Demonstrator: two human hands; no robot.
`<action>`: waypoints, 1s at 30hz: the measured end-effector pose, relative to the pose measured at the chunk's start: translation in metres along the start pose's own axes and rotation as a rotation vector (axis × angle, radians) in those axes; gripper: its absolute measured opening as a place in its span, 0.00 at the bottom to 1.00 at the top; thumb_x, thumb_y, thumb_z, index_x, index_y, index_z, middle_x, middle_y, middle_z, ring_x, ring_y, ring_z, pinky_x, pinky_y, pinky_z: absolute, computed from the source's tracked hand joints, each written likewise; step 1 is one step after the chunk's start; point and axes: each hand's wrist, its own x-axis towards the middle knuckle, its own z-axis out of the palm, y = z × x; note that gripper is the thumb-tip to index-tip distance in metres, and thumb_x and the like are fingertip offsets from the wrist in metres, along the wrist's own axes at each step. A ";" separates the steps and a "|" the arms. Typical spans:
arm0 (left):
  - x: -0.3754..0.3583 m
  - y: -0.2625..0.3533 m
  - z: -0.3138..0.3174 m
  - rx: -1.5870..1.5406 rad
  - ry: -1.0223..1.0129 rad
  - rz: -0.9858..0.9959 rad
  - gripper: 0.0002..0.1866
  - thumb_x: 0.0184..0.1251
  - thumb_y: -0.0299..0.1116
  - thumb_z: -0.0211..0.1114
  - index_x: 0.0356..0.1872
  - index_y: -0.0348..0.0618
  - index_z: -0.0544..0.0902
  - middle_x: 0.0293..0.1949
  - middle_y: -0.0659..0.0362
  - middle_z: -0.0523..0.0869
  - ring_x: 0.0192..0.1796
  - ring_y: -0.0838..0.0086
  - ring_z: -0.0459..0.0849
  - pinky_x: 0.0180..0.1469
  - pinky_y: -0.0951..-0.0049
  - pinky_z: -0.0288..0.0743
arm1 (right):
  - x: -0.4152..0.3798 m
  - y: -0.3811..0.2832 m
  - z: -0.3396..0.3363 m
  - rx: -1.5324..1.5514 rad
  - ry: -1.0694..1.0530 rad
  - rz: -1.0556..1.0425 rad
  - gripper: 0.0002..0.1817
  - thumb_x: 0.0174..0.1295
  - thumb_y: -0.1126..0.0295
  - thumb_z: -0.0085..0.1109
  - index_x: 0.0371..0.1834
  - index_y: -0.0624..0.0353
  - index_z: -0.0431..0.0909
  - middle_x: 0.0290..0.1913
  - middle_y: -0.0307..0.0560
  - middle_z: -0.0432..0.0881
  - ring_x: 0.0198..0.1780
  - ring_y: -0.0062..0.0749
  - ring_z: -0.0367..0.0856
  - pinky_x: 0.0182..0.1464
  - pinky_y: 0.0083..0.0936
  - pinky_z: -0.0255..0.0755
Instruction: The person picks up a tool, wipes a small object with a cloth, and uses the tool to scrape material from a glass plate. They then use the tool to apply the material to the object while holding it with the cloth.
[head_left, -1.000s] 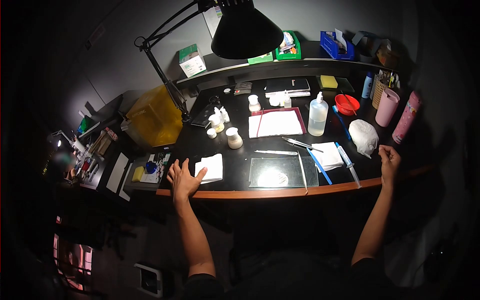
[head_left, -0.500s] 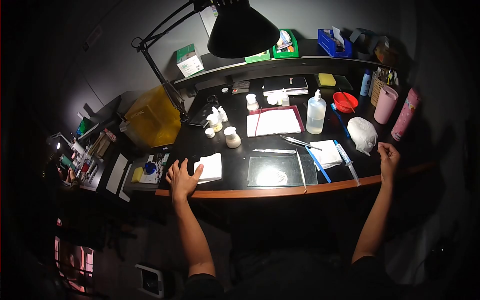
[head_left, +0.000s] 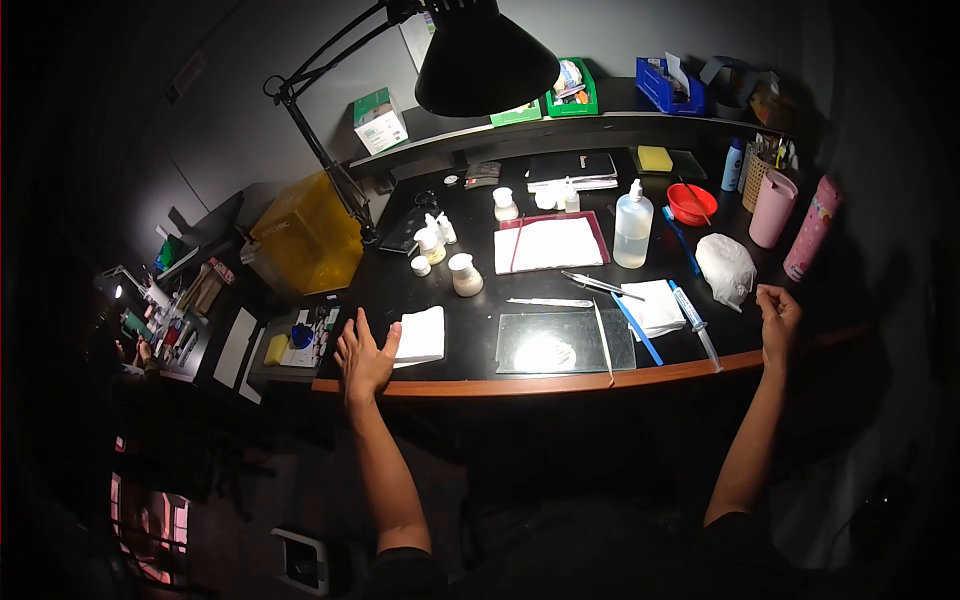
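Observation:
My left hand point(head_left: 366, 357) lies with its fingers spread near the front left edge of the black table, beside a folded white cloth point(head_left: 421, 334). Over the front right edge is my right hand point(head_left: 777, 325), its fingers curled together; whether anything small is between them is too small to tell. Just behind it sits a white wrapped bundle point(head_left: 726, 268). Between the hands lie a glass slab point(head_left: 540, 345) with a white smear, a white stick point(head_left: 604, 340), a blue stick point(head_left: 640, 333), a syringe point(head_left: 697, 325) and a second white cloth point(head_left: 654, 307).
A clear bottle point(head_left: 631, 230), a jar point(head_left: 465, 276), a white pad point(head_left: 548, 244) and a red bowl point(head_left: 691, 204) stand farther back. Pink tumbler point(head_left: 771, 212) at right. A black lamp point(head_left: 485, 65) hangs overhead. Another person's hand point(head_left: 145, 351) shows far left.
The fingers of my left hand have shifted slightly left and straightened, away from the folded cloth. My right hand has hardly moved.

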 end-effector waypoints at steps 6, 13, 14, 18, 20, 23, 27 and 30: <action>-0.003 0.006 -0.006 0.096 -0.050 0.019 0.49 0.64 0.70 0.60 0.76 0.44 0.68 0.77 0.42 0.61 0.80 0.51 0.54 0.80 0.47 0.45 | 0.000 0.002 0.001 0.014 0.004 -0.008 0.04 0.68 0.74 0.65 0.41 0.62 0.87 0.31 0.30 0.80 0.32 0.11 0.71 0.36 0.13 0.62; -0.006 0.006 -0.002 0.088 0.026 0.004 0.53 0.62 0.71 0.63 0.79 0.45 0.62 0.78 0.40 0.57 0.81 0.49 0.52 0.80 0.47 0.44 | 0.000 0.003 0.002 0.014 0.004 -0.042 0.04 0.69 0.74 0.64 0.41 0.61 0.87 0.30 0.29 0.78 0.30 0.09 0.69 0.33 0.11 0.59; -0.003 0.003 0.000 0.052 0.035 -0.008 0.53 0.61 0.71 0.63 0.80 0.46 0.61 0.78 0.41 0.57 0.81 0.49 0.52 0.80 0.47 0.45 | 0.000 0.003 0.002 0.015 -0.004 -0.027 0.04 0.68 0.75 0.64 0.41 0.62 0.87 0.31 0.30 0.80 0.32 0.11 0.72 0.36 0.12 0.62; 0.005 -0.007 0.006 -0.046 0.012 -0.001 0.54 0.60 0.72 0.63 0.80 0.46 0.59 0.78 0.42 0.59 0.81 0.50 0.53 0.80 0.47 0.45 | -0.002 -0.001 0.000 0.014 -0.001 -0.006 0.04 0.68 0.74 0.64 0.41 0.62 0.87 0.31 0.30 0.80 0.32 0.11 0.72 0.36 0.12 0.62; 0.002 -0.002 -0.002 0.006 -0.033 0.005 0.54 0.60 0.72 0.64 0.80 0.46 0.60 0.77 0.42 0.60 0.81 0.50 0.53 0.80 0.47 0.45 | -0.001 -0.001 0.003 0.014 0.005 -0.020 0.04 0.69 0.74 0.64 0.41 0.61 0.87 0.30 0.29 0.79 0.30 0.10 0.69 0.32 0.11 0.59; -0.005 0.009 -0.010 0.143 -0.105 -0.009 0.54 0.60 0.72 0.64 0.80 0.46 0.60 0.77 0.43 0.60 0.81 0.50 0.53 0.80 0.46 0.44 | -0.001 0.002 0.000 -0.004 0.008 -0.038 0.05 0.69 0.74 0.64 0.42 0.61 0.87 0.30 0.29 0.79 0.30 0.10 0.69 0.32 0.11 0.58; -0.009 0.011 -0.007 0.189 0.007 -0.016 0.54 0.61 0.72 0.63 0.80 0.46 0.59 0.78 0.43 0.58 0.81 0.50 0.52 0.80 0.46 0.43 | 0.000 0.002 0.003 0.000 0.008 -0.032 0.05 0.69 0.74 0.64 0.42 0.61 0.87 0.30 0.29 0.79 0.30 0.10 0.69 0.32 0.12 0.59; -0.002 0.002 0.003 0.066 0.082 -0.021 0.54 0.62 0.72 0.61 0.81 0.46 0.58 0.79 0.42 0.57 0.81 0.50 0.51 0.80 0.46 0.42 | -0.002 -0.002 -0.001 -0.004 0.000 0.001 0.05 0.68 0.75 0.64 0.42 0.64 0.87 0.32 0.32 0.82 0.34 0.12 0.74 0.39 0.13 0.66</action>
